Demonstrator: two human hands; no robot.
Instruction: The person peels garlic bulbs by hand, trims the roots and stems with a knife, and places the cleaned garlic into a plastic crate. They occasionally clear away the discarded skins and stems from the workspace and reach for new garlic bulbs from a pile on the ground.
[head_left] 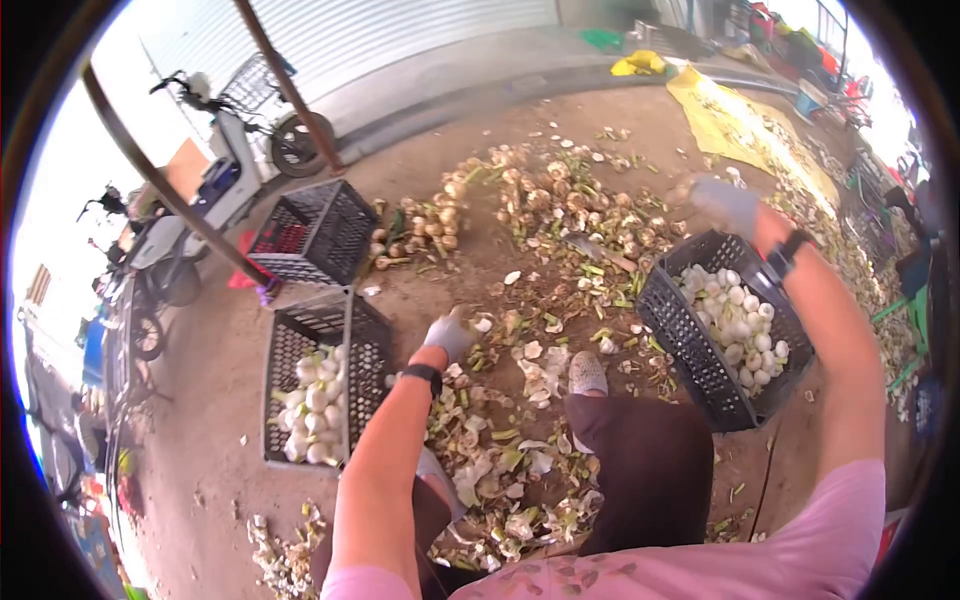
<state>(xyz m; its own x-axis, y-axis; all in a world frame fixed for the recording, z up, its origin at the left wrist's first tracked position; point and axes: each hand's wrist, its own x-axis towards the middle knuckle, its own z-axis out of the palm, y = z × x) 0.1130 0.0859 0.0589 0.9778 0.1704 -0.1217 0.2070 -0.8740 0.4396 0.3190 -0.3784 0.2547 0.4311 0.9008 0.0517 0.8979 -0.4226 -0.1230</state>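
My left hand (pixel 452 337), in a grey glove with bare fingertips, is low over the littered ground in front of me. Its fingers look curled together, and what they may hold is hidden; a small white piece (pixel 483 325) lies by the fingertips. My right hand (pixel 727 206), gloved too, is stretched out above the far edge of the right black crate (pixel 716 394), its fingers smeared by motion. White trimmed garlic bulbs (pixel 738 318) half fill that crate. A heap of untrimmed garlic (pixel 560 195) with brownish skins and stalks lies ahead, between my hands.
Another black crate (pixel 368 345) with white bulbs stands left, an upright crate (pixel 335 235) behind it. Peels and stalk scraps (pixel 500 450) cover the ground around my shoes. Poles (pixel 165 190) and a parked scooter (pixel 235 150) are at left; yellow sheeting (pixel 715 125) lies far right.
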